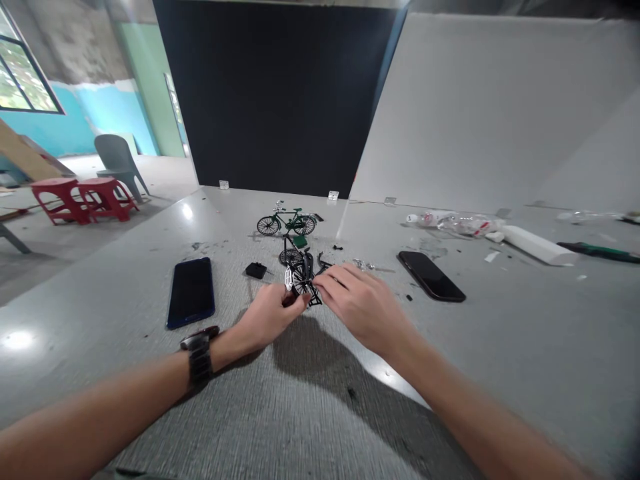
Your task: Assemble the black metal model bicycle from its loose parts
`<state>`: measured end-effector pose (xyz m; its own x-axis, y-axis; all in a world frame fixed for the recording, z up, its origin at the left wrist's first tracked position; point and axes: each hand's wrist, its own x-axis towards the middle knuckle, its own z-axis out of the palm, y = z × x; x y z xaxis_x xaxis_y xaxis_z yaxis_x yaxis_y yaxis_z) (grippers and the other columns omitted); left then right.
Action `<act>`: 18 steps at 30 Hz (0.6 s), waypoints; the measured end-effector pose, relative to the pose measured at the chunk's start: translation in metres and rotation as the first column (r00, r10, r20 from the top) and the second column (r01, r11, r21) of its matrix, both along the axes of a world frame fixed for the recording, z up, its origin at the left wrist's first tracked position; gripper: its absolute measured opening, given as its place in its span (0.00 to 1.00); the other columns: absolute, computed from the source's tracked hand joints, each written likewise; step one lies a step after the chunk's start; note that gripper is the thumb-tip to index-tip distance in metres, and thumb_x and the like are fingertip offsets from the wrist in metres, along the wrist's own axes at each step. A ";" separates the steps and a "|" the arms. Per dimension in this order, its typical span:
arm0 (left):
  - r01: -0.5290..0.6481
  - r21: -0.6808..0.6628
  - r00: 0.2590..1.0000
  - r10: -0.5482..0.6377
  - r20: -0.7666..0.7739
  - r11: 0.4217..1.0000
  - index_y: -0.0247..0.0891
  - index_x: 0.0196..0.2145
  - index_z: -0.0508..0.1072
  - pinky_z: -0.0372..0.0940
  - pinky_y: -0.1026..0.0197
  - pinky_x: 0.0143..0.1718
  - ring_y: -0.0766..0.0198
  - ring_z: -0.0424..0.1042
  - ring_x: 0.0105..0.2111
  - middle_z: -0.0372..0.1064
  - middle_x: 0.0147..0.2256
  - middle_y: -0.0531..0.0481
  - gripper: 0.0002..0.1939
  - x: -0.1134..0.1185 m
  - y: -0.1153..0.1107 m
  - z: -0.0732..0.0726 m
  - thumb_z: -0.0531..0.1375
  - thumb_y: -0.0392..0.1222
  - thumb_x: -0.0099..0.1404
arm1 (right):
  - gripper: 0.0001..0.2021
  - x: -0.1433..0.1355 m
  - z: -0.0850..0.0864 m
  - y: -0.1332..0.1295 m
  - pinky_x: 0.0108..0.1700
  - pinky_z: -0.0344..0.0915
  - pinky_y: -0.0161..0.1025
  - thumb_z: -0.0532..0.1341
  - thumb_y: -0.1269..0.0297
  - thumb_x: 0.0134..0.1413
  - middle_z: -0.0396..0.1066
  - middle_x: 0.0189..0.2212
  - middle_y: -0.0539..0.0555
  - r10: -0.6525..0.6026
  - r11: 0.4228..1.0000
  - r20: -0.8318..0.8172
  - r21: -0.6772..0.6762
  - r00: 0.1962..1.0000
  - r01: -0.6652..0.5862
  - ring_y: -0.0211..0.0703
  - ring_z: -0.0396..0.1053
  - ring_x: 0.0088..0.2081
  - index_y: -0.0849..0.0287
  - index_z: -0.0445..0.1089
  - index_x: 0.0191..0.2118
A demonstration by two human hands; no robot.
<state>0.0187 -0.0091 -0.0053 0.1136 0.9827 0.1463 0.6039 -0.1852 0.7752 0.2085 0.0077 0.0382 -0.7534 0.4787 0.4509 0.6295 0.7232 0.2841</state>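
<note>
A black model bicycle (303, 275), partly hidden by fingers, is between my two hands near the middle of the table. My left hand (275, 313), with a dark watch on its wrist, pinches its lower left part beside a silvery rack piece. From the right, my right hand (363, 303) has its fingertips closed on the bicycle's side; the exact part is hidden. Just behind stands a green model bicycle (287, 222) with black wheels. A small green piece (299, 241) lies between the two, and a black block (256, 270) rests left of my hands.
Phones lie at left (191, 292) and right (431, 276) on the grey table (240, 413). Small loose parts (363, 265) sit right of the bicycle. Plastic wrapping (463, 224), a white tube (537, 245) and a green-black tool (600, 251) are far right. An upright black panel (280, 93) stands behind.
</note>
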 end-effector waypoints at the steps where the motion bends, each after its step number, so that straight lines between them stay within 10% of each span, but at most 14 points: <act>1: -0.001 0.001 1.000 0.001 -0.003 1.000 0.41 0.19 0.49 0.38 0.60 0.22 0.69 0.43 0.20 0.44 0.18 0.57 0.24 0.000 0.000 0.000 0.54 0.55 0.65 | 0.11 0.000 0.000 0.000 0.39 0.67 0.42 0.55 0.78 0.61 0.74 0.38 0.58 -0.004 1.000 0.000 -0.011 1.000 0.004 0.48 0.70 0.41 0.63 0.73 0.43; 18: 0.017 0.039 0.999 -0.016 -0.042 0.999 0.39 0.18 0.52 0.39 0.59 0.24 0.69 0.47 0.21 0.51 0.17 0.57 0.22 0.004 0.000 0.004 0.53 0.51 0.64 | 0.11 0.001 0.000 0.000 0.39 0.66 0.42 0.55 0.79 0.60 0.73 0.38 0.58 -0.034 0.999 0.009 -0.037 0.999 0.034 0.48 0.69 0.40 0.64 0.73 0.43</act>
